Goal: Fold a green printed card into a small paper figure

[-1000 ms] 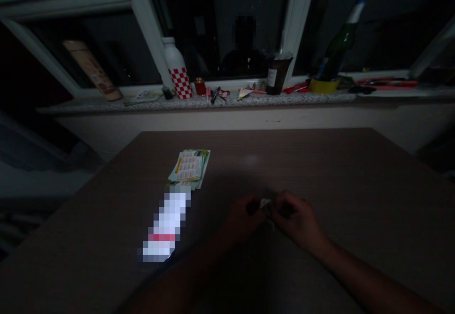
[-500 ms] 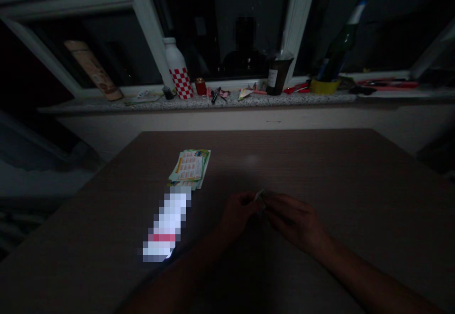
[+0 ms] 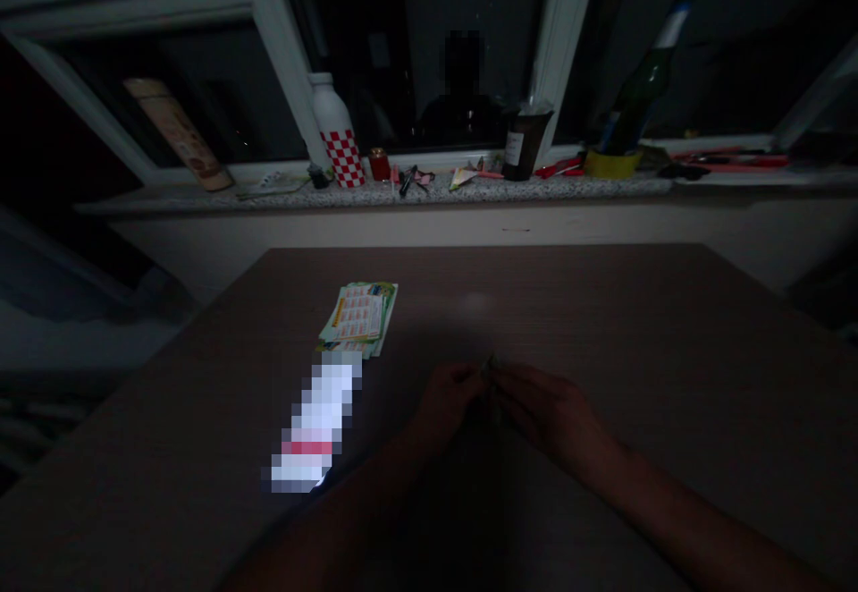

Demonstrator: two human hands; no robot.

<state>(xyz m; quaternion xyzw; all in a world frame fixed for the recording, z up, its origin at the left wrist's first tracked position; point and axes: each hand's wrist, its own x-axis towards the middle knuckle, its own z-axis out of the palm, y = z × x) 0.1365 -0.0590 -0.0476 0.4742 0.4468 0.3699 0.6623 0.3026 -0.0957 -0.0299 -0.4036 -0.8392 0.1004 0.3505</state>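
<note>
The room is dim. My left hand (image 3: 446,404) and my right hand (image 3: 546,409) meet over the brown table (image 3: 636,324), fingertips pinched together on a small piece of paper (image 3: 490,364) that barely shows between them. Both hands rest low on the tabletop. To the left of my left hand lies a glowing phone (image 3: 315,427), its screen lit. Just beyond the phone sits a stack of printed paper sheets (image 3: 358,315).
A stone windowsill (image 3: 402,191) runs behind the table. On it stand a white bottle with red checks (image 3: 335,131), a dark cup (image 3: 523,140), a green glass bottle (image 3: 636,82) on a yellow tape roll (image 3: 609,163), a leaning tube (image 3: 178,131) and small clutter.
My hands have shifted slightly away from me and flattened. The pale paper piece between my fingertips showed more clearly earlier and is now nearly hidden.
</note>
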